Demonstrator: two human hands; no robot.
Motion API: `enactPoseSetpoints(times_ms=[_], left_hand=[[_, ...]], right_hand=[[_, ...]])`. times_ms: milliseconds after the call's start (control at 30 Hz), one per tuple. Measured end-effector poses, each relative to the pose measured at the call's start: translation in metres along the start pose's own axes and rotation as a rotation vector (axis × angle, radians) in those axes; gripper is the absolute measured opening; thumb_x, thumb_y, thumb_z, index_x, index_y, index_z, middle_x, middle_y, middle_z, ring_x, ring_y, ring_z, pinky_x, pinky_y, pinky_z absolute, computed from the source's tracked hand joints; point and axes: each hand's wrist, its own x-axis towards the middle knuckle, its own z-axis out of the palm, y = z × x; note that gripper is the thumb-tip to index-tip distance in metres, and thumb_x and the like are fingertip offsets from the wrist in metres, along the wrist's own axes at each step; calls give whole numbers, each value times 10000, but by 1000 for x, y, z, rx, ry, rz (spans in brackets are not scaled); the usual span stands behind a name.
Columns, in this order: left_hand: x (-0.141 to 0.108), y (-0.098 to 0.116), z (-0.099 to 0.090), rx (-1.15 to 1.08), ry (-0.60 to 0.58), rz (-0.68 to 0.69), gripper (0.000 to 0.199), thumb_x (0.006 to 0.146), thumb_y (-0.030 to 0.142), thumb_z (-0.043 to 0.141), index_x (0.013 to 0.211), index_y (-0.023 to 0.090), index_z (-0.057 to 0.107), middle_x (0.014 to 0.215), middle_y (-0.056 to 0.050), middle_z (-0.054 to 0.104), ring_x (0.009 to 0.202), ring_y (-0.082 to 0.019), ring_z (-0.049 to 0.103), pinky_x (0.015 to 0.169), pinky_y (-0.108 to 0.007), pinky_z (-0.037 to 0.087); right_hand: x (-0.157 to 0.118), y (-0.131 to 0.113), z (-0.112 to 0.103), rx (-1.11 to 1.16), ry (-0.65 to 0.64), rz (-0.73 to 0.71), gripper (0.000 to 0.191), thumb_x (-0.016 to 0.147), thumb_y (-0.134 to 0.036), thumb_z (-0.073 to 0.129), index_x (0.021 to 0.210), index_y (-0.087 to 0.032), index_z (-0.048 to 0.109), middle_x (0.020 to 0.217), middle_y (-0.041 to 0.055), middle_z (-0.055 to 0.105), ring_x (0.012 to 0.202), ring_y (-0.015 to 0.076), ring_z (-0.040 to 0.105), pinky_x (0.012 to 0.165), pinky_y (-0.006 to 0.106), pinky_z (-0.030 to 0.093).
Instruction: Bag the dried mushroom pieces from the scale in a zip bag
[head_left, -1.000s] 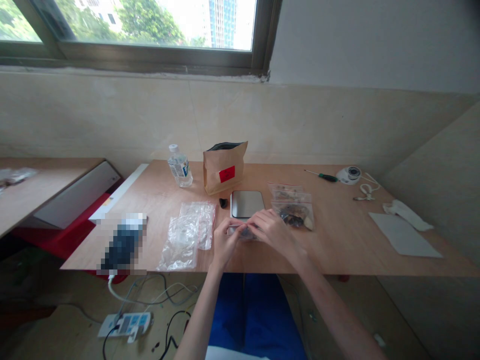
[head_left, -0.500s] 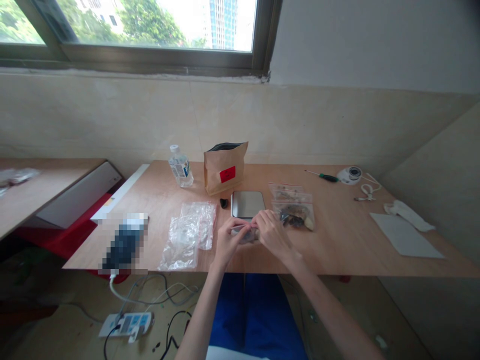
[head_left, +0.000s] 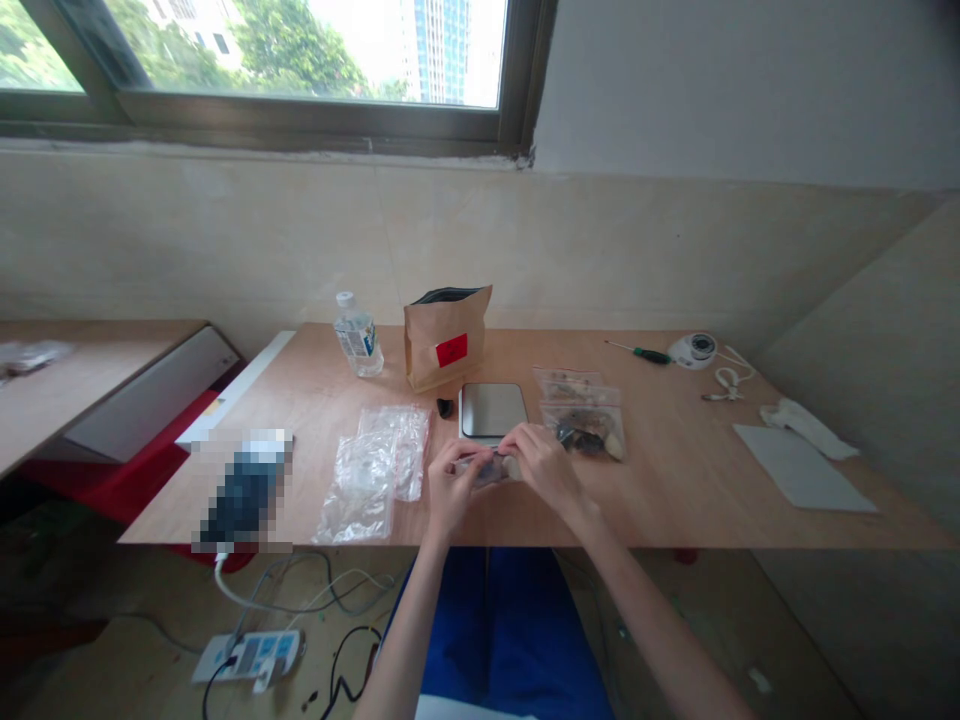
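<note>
Nearest me, my left hand [head_left: 452,490] and right hand [head_left: 546,465] are closed, forearms reaching forward, fingers pinching a small clear zip bag [head_left: 489,468] just in front of the steel digital scale [head_left: 493,411]; right of the scale lie filled zip bags [head_left: 584,425]; left of it, crumpled clear plastic bags [head_left: 367,480]; behind it stand a kraft pouch [head_left: 442,338], its red label [head_left: 451,350] unreadable, and a water bottle [head_left: 358,338].

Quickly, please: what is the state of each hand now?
Left hand: closed, pinching a small clear plastic bag.
Right hand: closed on the same bag.
</note>
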Motion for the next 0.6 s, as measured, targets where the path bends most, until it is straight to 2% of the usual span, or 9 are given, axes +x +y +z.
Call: enactPoseSetpoints(times_ms=[200, 333, 467, 600], left_hand=[[-1, 2, 7, -20, 32, -15, 185, 763, 351, 636, 750, 171, 674, 762, -40, 661, 761, -174, 610, 695, -281, 469], [-2, 1, 14, -56, -44, -69, 239, 825, 376, 557, 781, 168, 664, 780, -37, 649, 764, -162, 606, 687, -254, 458], [-4, -3, 16, -53, -59, -76, 366, 911, 393, 387, 834, 173, 669, 792, -36, 644, 728, -142, 589, 679, -242, 444], [-5, -10, 10, -70, 23, -129, 392, 908, 427, 381, 803, 164, 652, 728, -25, 629, 640, -127, 557, 624, -238, 431]], right_hand=[[-6, 2, 4, 12, 92, 47, 186, 878, -84, 429, 764, -179, 540, 773, 48, 593, 736, 185, 549, 676, 294, 421], [-7, 11, -11, 97, 63, 24, 212, 886, -92, 415, 765, -191, 558, 776, 44, 595, 759, 181, 554, 704, 295, 432], [-11, 41, -31, 90, 29, 19, 203, 885, -122, 439, 787, -197, 600, 779, 40, 615, 775, 186, 562, 724, 309, 430], [-23, 88, -46, -9, 4, 103, 204, 884, -155, 444, 803, -197, 627, 823, 48, 644, 811, 205, 561, 760, 347, 425]])
